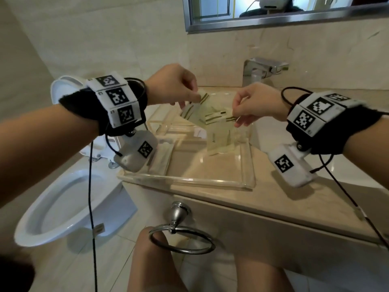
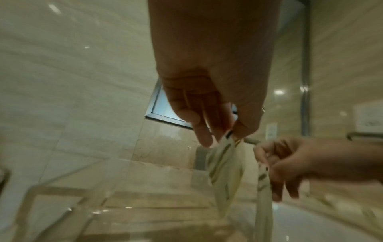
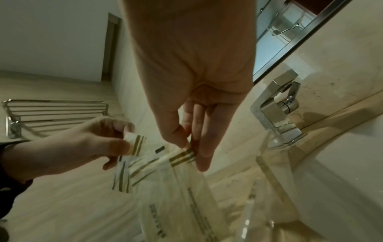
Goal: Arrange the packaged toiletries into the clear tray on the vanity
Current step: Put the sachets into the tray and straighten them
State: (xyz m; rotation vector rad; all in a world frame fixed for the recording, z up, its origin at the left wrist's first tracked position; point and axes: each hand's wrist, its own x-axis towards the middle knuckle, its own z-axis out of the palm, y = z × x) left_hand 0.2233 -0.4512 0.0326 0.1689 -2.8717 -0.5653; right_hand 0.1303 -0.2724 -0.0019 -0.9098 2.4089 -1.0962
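Observation:
Both hands hold a bunch of pale packets with gold stripes [image 1: 207, 118] above the clear tray [image 1: 189, 180] on the beige vanity. My left hand [image 1: 189, 98] pinches the top end of one packet [image 2: 225, 163]. My right hand [image 1: 240, 111] pinches the striped end of another packet [image 3: 182, 158], which hangs down toward the tray's right back part. More long packets [image 1: 162, 154] lie along the tray's left side, partly hidden by the left wrist camera.
A chrome faucet [image 1: 261, 70] stands behind the tray, with a white basin [image 1: 271, 131] to the right. A toilet [image 1: 69, 203] is at lower left. A towel ring [image 1: 181, 239] hangs on the vanity front. A mirror [image 1: 273, 11] is above.

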